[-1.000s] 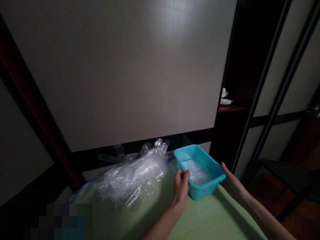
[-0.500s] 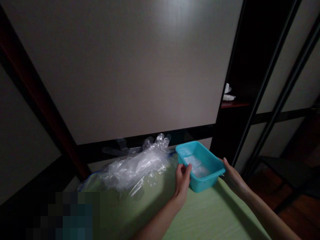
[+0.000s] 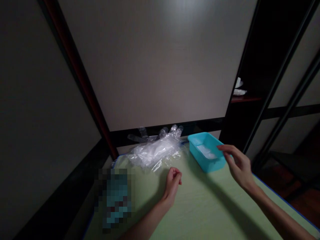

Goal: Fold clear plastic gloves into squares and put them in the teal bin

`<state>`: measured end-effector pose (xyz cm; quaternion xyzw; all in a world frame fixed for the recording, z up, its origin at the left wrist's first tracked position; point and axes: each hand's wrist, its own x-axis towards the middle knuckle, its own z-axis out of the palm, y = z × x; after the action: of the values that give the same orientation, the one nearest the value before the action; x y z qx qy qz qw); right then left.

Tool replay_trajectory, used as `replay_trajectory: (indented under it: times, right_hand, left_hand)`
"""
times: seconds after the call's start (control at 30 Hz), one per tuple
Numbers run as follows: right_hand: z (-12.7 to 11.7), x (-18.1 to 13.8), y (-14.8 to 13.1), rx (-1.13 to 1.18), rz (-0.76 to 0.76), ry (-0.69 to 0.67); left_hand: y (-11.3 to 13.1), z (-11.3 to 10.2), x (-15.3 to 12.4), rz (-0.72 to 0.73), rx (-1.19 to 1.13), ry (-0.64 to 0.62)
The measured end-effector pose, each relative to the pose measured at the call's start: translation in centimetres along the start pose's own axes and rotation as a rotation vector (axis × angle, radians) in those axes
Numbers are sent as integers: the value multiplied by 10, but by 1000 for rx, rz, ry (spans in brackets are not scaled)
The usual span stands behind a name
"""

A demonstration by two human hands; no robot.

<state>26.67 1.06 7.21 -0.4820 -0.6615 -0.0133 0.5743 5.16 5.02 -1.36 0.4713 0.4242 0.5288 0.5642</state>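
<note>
A turquoise plastic basin [image 3: 205, 163] stands at the back right of the green-covered table, with whitish, clear-looking material [image 3: 207, 151] on its bottom. My right hand [image 3: 237, 163] is at the basin's right corner, fingers stretched forward and thumb apart; whether the fingertips touch the rim I cannot tell. In front of the basin and to its left, my left hand [image 3: 173, 181] hovers with its fingers curled in and nothing visible in them. Beyond that hand lies a crumpled pile of clear plastic disposable gloves [image 3: 156, 151], several glove fingers sticking up at its back.
A pale sliding cabinet door [image 3: 165, 66] rises directly behind the table [image 3: 197, 206]. At the right, an opening shows a dark red shelf [image 3: 246, 99] with white items. A blurred-out teal object [image 3: 117, 200] sits on the table's left. A dark chair [image 3: 287, 170] stands at right.
Both hands held the basin before; now it rests farther back on the table. My left hand has let go and drawn back to the left, while my right hand has loosened from the rim.
</note>
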Motion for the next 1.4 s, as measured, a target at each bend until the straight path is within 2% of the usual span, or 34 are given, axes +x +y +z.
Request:
replay_trajectory:
  times: [0.1, 0.2, 0.37, 0.5, 0.6, 0.8, 1.13, 1.3, 1.4]
  right_hand:
    - [46, -2, -15, -76, -160, -331]
    - [103, 2, -23, -317, -183, -601]
    - [185, 9, -27, -444, -167, -706]
    - [218, 10, -23, -533, -147, -766]
    - [226, 13, -19, -565, -141, -781]
    - [224, 18, -18, -568, -103, -744]
    - [212, 25, -10, -407, -74, -655]
    - [202, 36, -16, -320, -89, -543]
    - [186, 38, -27, -283, -117, -463]
  left_hand:
    - [-2, -17, -10, 20, 5, 18]
    - [-2, -24, -17, 52, -3, 21]
    - [-4, -18, -19, 69, -12, -6]
    - [-9, -14, -15, 61, -16, 1]
    - [-12, -14, -13, 55, -17, 3]
    - [-14, -14, -13, 65, -23, -6]
    - [-8, -14, -16, 46, -17, -2]
    - [-8, -15, -15, 49, -18, -2]
    - [-7, -15, -15, 50, -27, -5]
